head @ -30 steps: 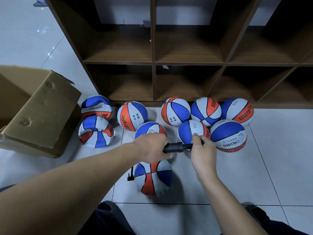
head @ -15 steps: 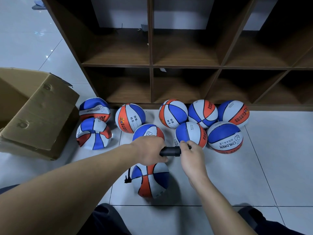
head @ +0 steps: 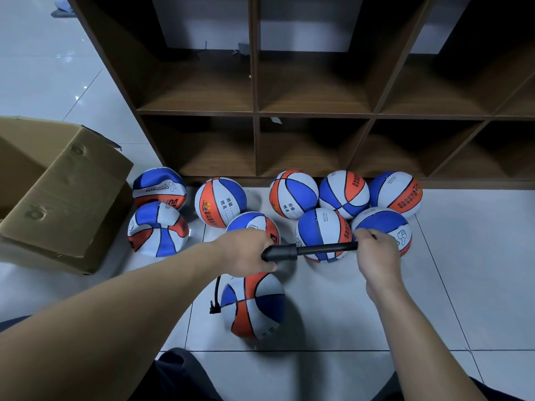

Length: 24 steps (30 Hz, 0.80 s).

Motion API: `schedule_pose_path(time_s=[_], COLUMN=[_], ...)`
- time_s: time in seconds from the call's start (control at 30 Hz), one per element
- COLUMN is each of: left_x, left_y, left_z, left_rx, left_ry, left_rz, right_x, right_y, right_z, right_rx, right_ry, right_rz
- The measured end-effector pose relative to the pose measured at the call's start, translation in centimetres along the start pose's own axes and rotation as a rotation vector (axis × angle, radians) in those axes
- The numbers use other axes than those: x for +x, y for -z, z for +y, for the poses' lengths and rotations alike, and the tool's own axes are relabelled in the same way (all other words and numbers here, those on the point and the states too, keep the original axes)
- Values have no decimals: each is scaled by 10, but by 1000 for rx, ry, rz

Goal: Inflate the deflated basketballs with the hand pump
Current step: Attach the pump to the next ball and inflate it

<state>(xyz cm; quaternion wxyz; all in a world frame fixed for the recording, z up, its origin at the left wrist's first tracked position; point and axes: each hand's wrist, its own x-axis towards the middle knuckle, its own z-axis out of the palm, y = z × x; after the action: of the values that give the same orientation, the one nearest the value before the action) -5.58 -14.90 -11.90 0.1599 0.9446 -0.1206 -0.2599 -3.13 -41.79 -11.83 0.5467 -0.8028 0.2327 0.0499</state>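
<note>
only the head view here, looking down at a pale tiled floor (head: pixel 333 314). the left hand (head: pixel 246 251) is curled tight round the fat black body of the hand pump (head: pixel 282 253), which lies roughly level above the floor, and the right hand (head: pixel 373 253) is closed round the handle end, with the thin rod drawn out between the two hands. a short black hose (head: pixel 215 296) drops from under the left hand and meets the left side of the near ball (head: pixel 254 305), a red, white and blue one sitting alone on the floor right below the pump; its skin looks a bit slack. behind the hands are eight more balls bunched along the foot of a dark wooden cubby shelf (head: pixel 254 111), most touching each other. the two leftmost balls (head: pixel 158 208) look saggy and dented, and they sit just beside an open cardboard box (head: pixel 60 198) with its flap leaning over. the balls on the right (head: pixel 344 192) look round and full. open tile runs to the right of the near ball and past the right forearm, and there's a strip of bare floor far left beyond the shelf's edge. dark trouser knees show at the bottom edge.
</note>
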Motion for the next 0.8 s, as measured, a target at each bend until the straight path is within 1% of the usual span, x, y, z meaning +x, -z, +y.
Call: schedule_pose_path(time_s=[0.13, 0.27, 0.47, 0.63, 0.8], left_x=[1, 0, 0, 0, -1], left_y=[-2, -3, -2, -4, -4], left_z=[4, 7, 15, 20, 25], left_rx=[54, 53, 72, 74, 83], left_ry=[-7, -6, -8, -13, -27], left_rz=[36, 47, 60, 48, 35], right_x=[-10, -20, -33, -47, -62], right_y=[-13, -28, -47, -58, -66], right_z=[4, 6, 9, 10, 10], right_rx=[18, 18, -23, -89, -70], right_ry=[54, 94, 112, 167, 174], right_rz=[111, 157, 105, 38, -19])
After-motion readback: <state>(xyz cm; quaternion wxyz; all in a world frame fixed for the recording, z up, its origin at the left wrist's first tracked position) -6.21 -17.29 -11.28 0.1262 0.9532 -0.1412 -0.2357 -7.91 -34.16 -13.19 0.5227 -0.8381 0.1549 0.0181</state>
